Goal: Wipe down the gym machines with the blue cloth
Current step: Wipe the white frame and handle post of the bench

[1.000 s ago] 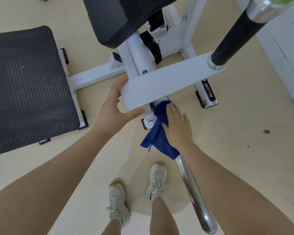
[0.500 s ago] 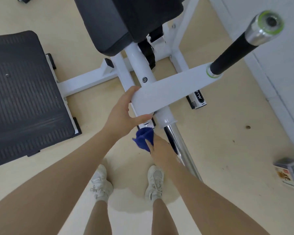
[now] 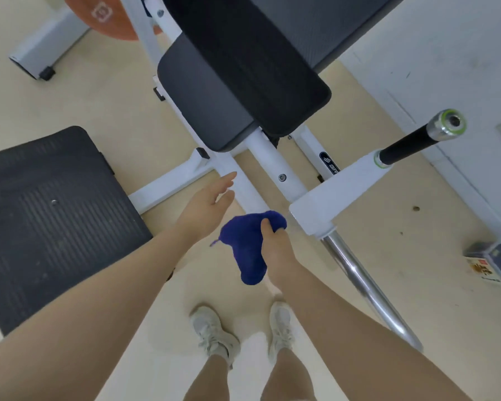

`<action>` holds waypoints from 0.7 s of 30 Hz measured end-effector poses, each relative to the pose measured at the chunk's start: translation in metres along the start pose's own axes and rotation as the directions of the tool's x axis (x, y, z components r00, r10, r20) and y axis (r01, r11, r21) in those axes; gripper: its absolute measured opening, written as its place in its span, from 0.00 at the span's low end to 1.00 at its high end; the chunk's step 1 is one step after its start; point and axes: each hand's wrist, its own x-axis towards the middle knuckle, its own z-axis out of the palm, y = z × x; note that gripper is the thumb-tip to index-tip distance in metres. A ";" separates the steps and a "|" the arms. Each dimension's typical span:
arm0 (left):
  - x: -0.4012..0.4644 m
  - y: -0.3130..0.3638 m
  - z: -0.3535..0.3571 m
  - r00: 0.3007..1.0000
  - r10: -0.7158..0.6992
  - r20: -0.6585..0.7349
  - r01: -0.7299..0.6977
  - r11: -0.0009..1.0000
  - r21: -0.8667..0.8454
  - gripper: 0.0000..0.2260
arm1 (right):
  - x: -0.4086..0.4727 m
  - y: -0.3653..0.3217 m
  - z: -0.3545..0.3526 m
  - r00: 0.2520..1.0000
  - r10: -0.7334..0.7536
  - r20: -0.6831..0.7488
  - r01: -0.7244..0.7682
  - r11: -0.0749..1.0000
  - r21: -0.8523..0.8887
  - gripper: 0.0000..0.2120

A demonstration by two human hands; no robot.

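My right hand grips the bunched blue cloth, which hangs just left of the white arm of the gym machine. That arm carries a black-grip handle on its far end and a chrome bar on its near end. My left hand hovers with fingers straight beside the white frame tube, apart from the arm and holding nothing. The machine's black padded seat fills the upper middle.
A black ribbed footplate lies on the floor at the left. An orange weight plate and a white frame foot sit at top left. The white wall runs along the right, with a small box near it. My shoes stand below.
My left hand has let go of the white arm and now hovers straight-fingered. My right hand drew the cloth off the chrome bar and bunched it. The view tilted up.
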 end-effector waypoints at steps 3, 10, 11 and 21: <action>0.018 0.007 -0.020 1.000 0.002 0.009 -0.003 0.996 0.085 0.18 | 0.007 -0.031 0.014 0.995 -0.004 -0.097 0.016 0.992 0.123 0.22; 0.087 0.005 -0.022 0.994 0.042 0.103 -0.079 0.921 0.382 0.18 | 0.062 -0.081 0.024 0.882 0.057 -0.468 0.182 0.874 0.450 0.08; 0.097 0.004 -0.022 0.989 0.042 0.141 -0.100 0.897 0.431 0.18 | 0.074 -0.085 0.022 0.835 0.091 -0.543 0.235 0.833 0.501 0.07; 0.192 -0.039 -0.020 0.942 0.290 0.171 -0.330 0.694 0.639 0.27 | 0.195 -0.060 0.039 0.727 -0.260 -0.635 -0.068 0.893 -0.444 0.23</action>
